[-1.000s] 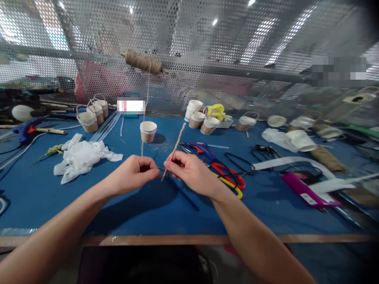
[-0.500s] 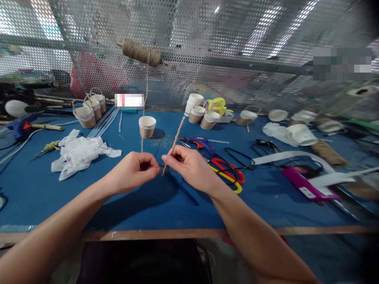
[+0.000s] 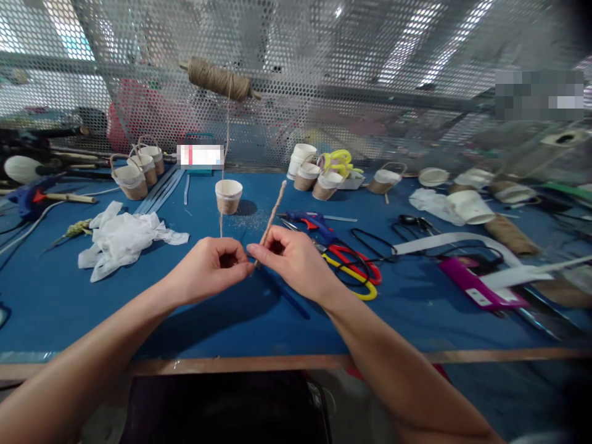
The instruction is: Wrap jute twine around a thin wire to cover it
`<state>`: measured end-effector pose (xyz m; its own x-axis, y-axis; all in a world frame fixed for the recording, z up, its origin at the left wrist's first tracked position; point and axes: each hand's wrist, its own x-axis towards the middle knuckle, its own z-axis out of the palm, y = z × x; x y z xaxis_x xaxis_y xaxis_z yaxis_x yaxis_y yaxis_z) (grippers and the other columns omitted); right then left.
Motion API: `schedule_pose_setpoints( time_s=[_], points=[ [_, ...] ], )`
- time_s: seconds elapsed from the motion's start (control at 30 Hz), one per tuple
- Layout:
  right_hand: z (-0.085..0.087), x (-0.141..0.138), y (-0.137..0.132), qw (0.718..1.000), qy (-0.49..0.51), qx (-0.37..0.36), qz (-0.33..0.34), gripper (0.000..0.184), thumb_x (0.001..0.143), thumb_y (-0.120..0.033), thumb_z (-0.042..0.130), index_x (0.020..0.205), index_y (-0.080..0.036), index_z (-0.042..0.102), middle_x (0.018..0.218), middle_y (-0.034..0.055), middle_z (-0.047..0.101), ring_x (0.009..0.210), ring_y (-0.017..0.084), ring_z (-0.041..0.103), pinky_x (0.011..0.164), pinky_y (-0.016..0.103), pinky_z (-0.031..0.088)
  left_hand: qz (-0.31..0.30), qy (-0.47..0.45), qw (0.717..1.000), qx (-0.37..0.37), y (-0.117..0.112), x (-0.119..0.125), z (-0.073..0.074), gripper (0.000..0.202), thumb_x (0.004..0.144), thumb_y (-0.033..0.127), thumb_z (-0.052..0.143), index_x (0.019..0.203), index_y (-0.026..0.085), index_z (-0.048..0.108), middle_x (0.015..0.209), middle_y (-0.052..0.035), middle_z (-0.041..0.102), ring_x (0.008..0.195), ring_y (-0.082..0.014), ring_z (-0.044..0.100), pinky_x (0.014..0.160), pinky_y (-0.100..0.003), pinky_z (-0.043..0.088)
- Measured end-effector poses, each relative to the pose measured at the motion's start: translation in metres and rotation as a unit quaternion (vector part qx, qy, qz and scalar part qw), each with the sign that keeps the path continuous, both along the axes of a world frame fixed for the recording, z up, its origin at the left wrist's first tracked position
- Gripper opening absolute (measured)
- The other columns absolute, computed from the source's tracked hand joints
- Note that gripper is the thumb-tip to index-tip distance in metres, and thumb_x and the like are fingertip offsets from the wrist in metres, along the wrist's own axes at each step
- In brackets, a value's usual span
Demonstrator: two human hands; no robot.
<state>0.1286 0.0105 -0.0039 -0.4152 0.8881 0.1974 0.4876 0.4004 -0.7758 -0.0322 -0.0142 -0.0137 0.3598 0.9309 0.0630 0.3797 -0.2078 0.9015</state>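
My right hand point(image 3: 298, 262) pinches a thin stick wrapped in twine point(image 3: 277, 206), tilted with its upper tip leaning away to the right. Close beside it, my left hand point(image 3: 210, 270) is closed, thumb and forefinger pressed together at the stick's lower end. A strand of twine point(image 3: 221, 226) comes down from the twine spool point(image 3: 218, 79) on the mesh and runs into my left hand. What exactly lies between the left fingertips is mostly hidden. Beyond both hands a small white-lined cup with a brown band point(image 3: 229, 198) stands upright on the blue table.
Crumpled white fabric point(image 3: 132, 237) lies left. A blue glue gun point(image 3: 319, 227) and scissors with red and yellow handles point(image 3: 356, 265) lie right of my hands. Farther right are a purple power strip point(image 3: 476, 283) and a white strip point(image 3: 457, 242). Handled cups point(image 3: 132, 183) stand at the back left.
My right hand has shifted slightly left and its thumb now sits nearer the left fingertips. The stick has moved a little with it. The whole view has drifted slightly.
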Motion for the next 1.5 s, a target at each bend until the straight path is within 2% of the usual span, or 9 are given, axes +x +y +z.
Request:
schedule_pose_setpoints(
  time_s=[0.23,0.43,0.63,0.73,0.93,1.23,1.5],
  points=[
    [-0.003,-0.002,0.000,0.999,0.025,-0.022,0.018,0.024,0.073,-0.028,0.056,0.056,-0.016,0.043,0.051,-0.0048,0.041,0.049,0.007,0.035,0.046,0.021,0.029,0.022,-0.008,1.000,-0.002,0.001,0.003,-0.004,0.022,0.068,0.027,0.055,0.053,0.013,0.046,0.050,0.0047,0.042,0.048,-0.0059,0.034,0.045,-0.019,0.027],
    [-0.001,-0.002,0.001,0.986,0.096,-0.106,0.090,0.015,0.078,-0.026,0.050,0.073,-0.013,0.053,0.065,-0.0004,0.052,0.057,0.008,0.047,0.056,0.022,0.040,0.017,-0.018,1.000,-0.012,0.002,0.004,-0.004,0.021,0.068,0.025,0.054,0.052,0.013,0.046,0.050,0.0046,0.042,0.049,-0.0062,0.035,0.047,-0.019,0.028],
    [0.005,0.005,0.004,0.979,0.069,-0.156,0.111,0.013,0.077,-0.025,0.053,0.074,-0.013,0.053,0.060,-0.0018,0.052,0.054,0.008,0.049,0.055,0.021,0.041,0.014,-0.017,0.999,-0.026,0.003,0.001,-0.002,0.024,0.069,0.029,0.056,0.054,0.013,0.047,0.049,0.0051,0.041,0.048,-0.0055,0.033,0.044,-0.019,0.025],
    [0.006,0.007,0.006,0.985,0.064,-0.135,0.082,0.016,0.077,-0.028,0.054,0.072,-0.014,0.051,0.057,-0.0033,0.050,0.051,0.007,0.048,0.052,0.021,0.040,0.004,-0.003,1.000,-0.016,0.003,-0.004,0.002,0.025,0.074,0.033,0.050,0.062,0.012,0.054,0.053,0.0034,0.045,0.051,-0.0069,0.036,0.046,-0.019,0.027],
    [0.006,0.008,0.007,0.992,0.043,-0.099,0.062,0.020,0.077,-0.033,0.053,0.071,-0.014,0.051,0.057,-0.0033,0.048,0.050,0.007,0.046,0.049,0.021,0.038,0.001,0.019,1.000,0.000,0.001,-0.007,0.005,0.021,0.077,0.027,0.046,0.071,0.012,0.059,0.066,-0.0007,0.057,0.060,-0.0097,0.046,0.055,-0.021,0.036],
    [0.003,0.006,0.005,0.999,-0.006,-0.027,0.026,0.026,0.078,-0.037,0.050,0.068,-0.013,0.052,0.054,-0.0028,0.046,0.050,0.008,0.041,0.048,0.021,0.033,0.005,0.011,1.000,0.004,0.000,-0.004,0.001,0.019,0.076,0.027,0.047,0.069,0.012,0.057,0.063,0.0003,0.055,0.056,-0.0087,0.045,0.053,-0.020,0.036],
    [0.000,0.003,0.004,1.000,-0.004,-0.002,0.004,0.025,0.076,-0.036,0.052,0.065,-0.014,0.052,0.055,-0.0024,0.047,0.051,0.008,0.040,0.049,0.021,0.033,0.003,0.007,1.000,-0.002,0.000,-0.004,0.001,0.018,0.075,0.028,0.048,0.066,0.013,0.054,0.059,0.0021,0.049,0.053,-0.0076,0.040,0.049,-0.020,0.032]
  ],
)
